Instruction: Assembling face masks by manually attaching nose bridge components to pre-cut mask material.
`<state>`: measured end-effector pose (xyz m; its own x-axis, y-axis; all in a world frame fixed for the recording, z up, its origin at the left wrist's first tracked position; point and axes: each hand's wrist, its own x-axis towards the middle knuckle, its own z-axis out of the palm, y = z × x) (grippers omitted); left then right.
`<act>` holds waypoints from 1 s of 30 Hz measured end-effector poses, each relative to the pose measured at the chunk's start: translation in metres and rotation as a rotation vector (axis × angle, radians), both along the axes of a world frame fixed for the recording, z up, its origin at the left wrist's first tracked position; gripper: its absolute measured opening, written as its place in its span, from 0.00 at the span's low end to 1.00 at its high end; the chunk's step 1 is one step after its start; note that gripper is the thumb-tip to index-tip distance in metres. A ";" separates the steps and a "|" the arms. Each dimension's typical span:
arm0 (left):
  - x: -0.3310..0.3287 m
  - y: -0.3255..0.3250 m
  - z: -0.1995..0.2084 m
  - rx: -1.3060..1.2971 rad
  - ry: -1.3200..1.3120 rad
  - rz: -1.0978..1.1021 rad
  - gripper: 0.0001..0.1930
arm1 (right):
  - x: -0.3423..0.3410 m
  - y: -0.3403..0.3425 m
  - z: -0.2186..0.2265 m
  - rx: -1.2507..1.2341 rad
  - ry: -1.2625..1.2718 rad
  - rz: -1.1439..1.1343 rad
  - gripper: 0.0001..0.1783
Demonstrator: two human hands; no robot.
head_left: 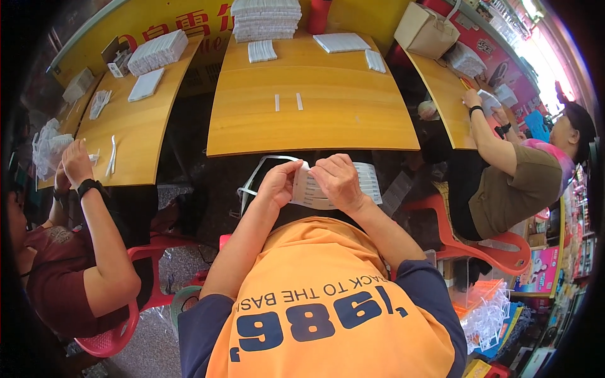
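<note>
Two hands meeting below the near edge of the middle table (pixel 315 120), over the lap: left hand (pixel 278 184) and right hand (pixel 338 181) both pinched closed on a white printed sheet (pixel 312 192) held between them, off the tabletop. A loose white strip (pixel 258 167) curling out to the left of the sheet. Orange shirt (pixel 328 315) with dark blue sleeves filling the lower middle.

Three yellow wooden tables side by side, gaps of dark floor between. On the middle tabletop: two small white strips (pixel 287 102) near the centre, a tall stack of white sheets (pixel 265 19) at the far edge, a flat white pile (pixel 341 42) toward the far right corner. On the left table (pixel 135 135): further white stacks (pixel 157 52) at the far end. At the right table (pixel 444 94): a cardboard box (pixel 426 30) at the far end.

Seated co-workers on red plastic chairs (pixel 491 249) at both sides, each with hands raised at a table edge. Yellow wall panel with red lettering behind; cluttered shelves along the right rim.
</note>
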<state>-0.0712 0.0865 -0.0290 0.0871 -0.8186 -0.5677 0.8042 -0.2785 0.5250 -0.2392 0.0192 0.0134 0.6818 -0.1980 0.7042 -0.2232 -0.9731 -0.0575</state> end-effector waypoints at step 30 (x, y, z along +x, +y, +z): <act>0.001 0.008 0.022 -0.193 -0.175 -0.064 0.08 | 0.000 0.003 0.013 0.315 -0.024 -0.001 0.11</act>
